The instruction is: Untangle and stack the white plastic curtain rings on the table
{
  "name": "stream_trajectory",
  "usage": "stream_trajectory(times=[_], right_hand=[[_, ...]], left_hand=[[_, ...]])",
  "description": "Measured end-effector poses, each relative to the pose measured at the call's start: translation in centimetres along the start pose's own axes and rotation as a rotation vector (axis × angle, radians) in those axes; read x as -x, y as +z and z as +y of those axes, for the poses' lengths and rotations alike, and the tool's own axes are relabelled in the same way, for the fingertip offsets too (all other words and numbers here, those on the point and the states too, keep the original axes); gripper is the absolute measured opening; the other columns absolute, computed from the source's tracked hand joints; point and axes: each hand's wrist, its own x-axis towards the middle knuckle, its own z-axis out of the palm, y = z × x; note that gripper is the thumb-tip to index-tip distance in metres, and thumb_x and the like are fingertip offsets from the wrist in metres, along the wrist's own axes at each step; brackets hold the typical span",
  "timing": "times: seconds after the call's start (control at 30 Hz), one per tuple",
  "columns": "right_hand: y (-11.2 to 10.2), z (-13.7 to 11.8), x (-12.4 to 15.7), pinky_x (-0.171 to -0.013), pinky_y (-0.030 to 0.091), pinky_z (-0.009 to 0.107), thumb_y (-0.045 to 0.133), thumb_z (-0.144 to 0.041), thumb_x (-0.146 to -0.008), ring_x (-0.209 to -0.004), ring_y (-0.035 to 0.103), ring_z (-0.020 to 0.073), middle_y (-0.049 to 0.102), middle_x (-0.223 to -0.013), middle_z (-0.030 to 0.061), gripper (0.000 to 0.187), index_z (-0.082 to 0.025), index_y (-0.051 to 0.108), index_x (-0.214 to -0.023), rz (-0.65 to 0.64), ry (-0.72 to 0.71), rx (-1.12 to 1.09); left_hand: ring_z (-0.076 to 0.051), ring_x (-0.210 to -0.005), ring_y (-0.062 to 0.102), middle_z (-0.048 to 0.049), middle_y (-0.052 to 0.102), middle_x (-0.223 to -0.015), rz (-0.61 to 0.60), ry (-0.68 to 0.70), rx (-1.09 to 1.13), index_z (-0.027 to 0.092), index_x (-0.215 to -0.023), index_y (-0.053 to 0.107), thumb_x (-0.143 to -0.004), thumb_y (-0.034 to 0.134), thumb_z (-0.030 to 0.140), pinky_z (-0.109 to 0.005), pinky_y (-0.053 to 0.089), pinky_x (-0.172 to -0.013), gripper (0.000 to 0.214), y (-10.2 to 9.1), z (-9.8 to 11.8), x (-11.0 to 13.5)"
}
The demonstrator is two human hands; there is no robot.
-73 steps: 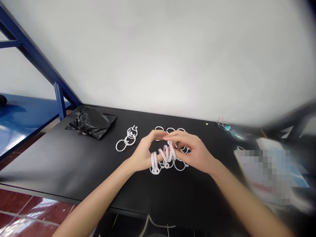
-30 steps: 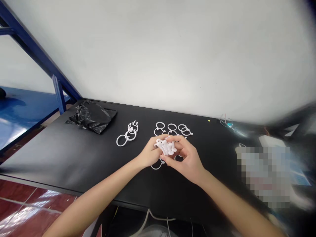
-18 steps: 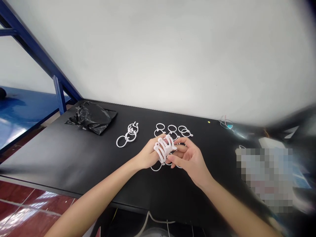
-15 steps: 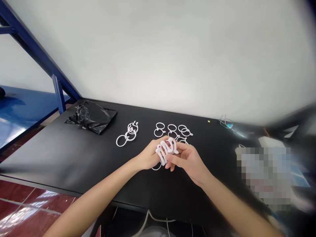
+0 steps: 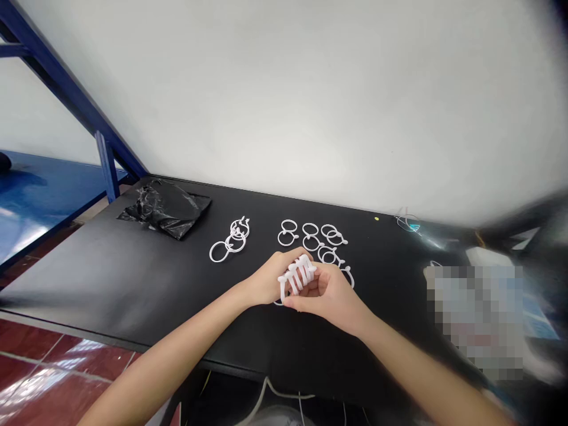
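Observation:
A stack of white rings [image 5: 298, 277], each with a small knob, is held between my two hands above the black table [image 5: 168, 290]. My left hand [image 5: 270, 277] is closed around the far and left side of the stack, most of its fingers hidden behind it. From the right, my right hand [image 5: 332, 293] grips the stack, its thumb along the near lower edge and its fingers curled beneath. Several more white rings [image 5: 288, 232] lie in pairs just beyond my hands. Farther left lies a cluster of linked-looking white rings [image 5: 235, 241].
A crumpled black plastic bag [image 5: 171, 207] lies at the table's back left. To the right are a blurred-out pale object [image 5: 474, 322] and some thin clear wire [image 5: 407, 222]. A blue metal frame [image 5: 106, 165] stands at the left, and a white wall [image 5: 284, 106] rises behind.
My right hand has shifted its grip, with the thumb moving left along the stack's lower edge. The held rings have turned slightly and sit closer together, and more rings show behind my right hand.

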Motion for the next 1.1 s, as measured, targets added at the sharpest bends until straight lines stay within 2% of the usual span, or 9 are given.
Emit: stream_trajectory(times=[0.13,0.2,0.3,0.4,0.47,0.67,0.83,0.93,1.1], right_hand=[[0.4,0.1,0.0,-0.052,0.050,0.024,0.077,-0.033,-0.074,-0.051,0.059,0.0104,0.064,-0.063,-0.0007,0.021,-0.014,0.067,-0.074,0.025,0.016,0.068],[0.8,0.3,0.0,-0.054,0.051,0.024,0.080,-0.032,-0.071,-0.056,0.062,0.0117,0.067,-0.068,0.0002,0.022,-0.015,0.068,-0.079,0.035,0.000,0.080],[1.5,0.8,0.0,-0.057,0.052,0.025,0.086,-0.028,-0.062,-0.064,0.065,0.0146,0.070,-0.077,0.0016,0.032,-0.016,0.066,-0.084,0.151,-0.062,0.109],[1.7,1.2,-0.3,-0.057,0.053,0.026,0.084,-0.030,-0.066,-0.067,0.068,0.0172,0.071,-0.076,0.0029,0.028,-0.015,0.067,-0.083,0.200,-0.073,0.070],[1.2,1.0,-0.5,-0.055,0.053,0.025,0.081,-0.033,-0.071,-0.068,0.070,0.0182,0.071,-0.075,0.0039,0.026,-0.014,0.069,-0.084,0.122,-0.049,0.016],[-0.5,0.0,-0.5,-0.049,0.053,0.020,0.061,-0.043,-0.090,-0.063,0.073,0.0155,0.073,-0.082,0.0075,0.032,-0.012,0.068,-0.083,-0.193,-0.032,-0.068],[0.4,0.3,0.0,-0.052,0.054,0.020,0.053,-0.043,-0.095,-0.053,0.069,0.0114,0.072,-0.071,0.0065,0.041,-0.011,0.069,-0.075,-0.078,-0.170,-0.054],[0.6,0.9,0.3,-0.049,0.054,0.021,0.050,-0.040,-0.097,-0.052,0.069,0.0132,0.073,-0.065,0.0066,0.042,-0.011,0.072,-0.076,-0.079,-0.274,0.014],[-0.3,1.7,0.6,-0.068,0.058,0.028,0.047,-0.031,-0.098,-0.071,0.074,0.0190,0.075,-0.065,0.0087,0.043,-0.012,0.076,-0.073,-0.060,-0.512,0.302]], left_hand=[[-0.009,-0.058,0.051,0.0049,0.058,-0.069,-0.005,0.017,0.013,0.016,-0.088,0.052,-0.070,0.061,0.014,-0.018,0.040,-0.053,0.020,0.0,0.2,-0.1],[-0.008,-0.058,0.049,0.0055,0.056,-0.067,0.052,-0.006,-0.004,0.016,-0.084,0.050,-0.071,0.059,0.014,-0.018,0.039,-0.053,0.016,0.1,0.2,-0.2],[-0.008,-0.058,0.046,0.0056,0.053,-0.066,0.140,-0.051,0.015,0.016,-0.078,0.049,-0.072,0.057,0.015,-0.018,0.037,-0.053,0.011,0.3,0.3,-0.4],[-0.009,-0.060,0.049,0.0043,0.054,-0.069,0.172,-0.035,0.068,0.015,-0.079,0.052,-0.072,0.055,0.014,-0.019,0.039,-0.055,0.007,0.4,0.4,-0.3],[-0.009,-0.059,0.051,0.0032,0.057,-0.070,0.154,-0.026,0.080,0.015,-0.081,0.056,-0.074,0.050,0.013,-0.019,0.040,-0.054,0.009,0.2,0.6,-0.1],[-0.008,-0.048,0.052,0.0054,0.054,-0.050,-0.054,0.019,-0.045,0.014,-0.075,0.056,-0.080,0.048,0.011,-0.016,0.037,-0.049,0.010,-1.0,0.9,0.2],[-0.009,-0.054,0.054,0.0008,0.061,-0.061,0.048,0.055,0.081,0.010,-0.080,0.064,-0.080,0.055,0.018,-0.019,0.043,-0.052,0.012,-0.7,0.7,0.1],[-0.010,-0.055,0.052,-0.0014,0.061,-0.061,0.054,0.053,0.190,0.009,-0.077,0.064,-0.082,0.059,0.026,-0.021,0.044,-0.054,0.019,0.0,0.7,0.1],[-0.011,-0.056,0.053,-0.0025,0.061,-0.063,0.011,0.073,0.222,0.010,-0.078,0.065,-0.079,0.064,0.033,-0.021,0.042,-0.052,0.023,0.7,0.3,0.1]])
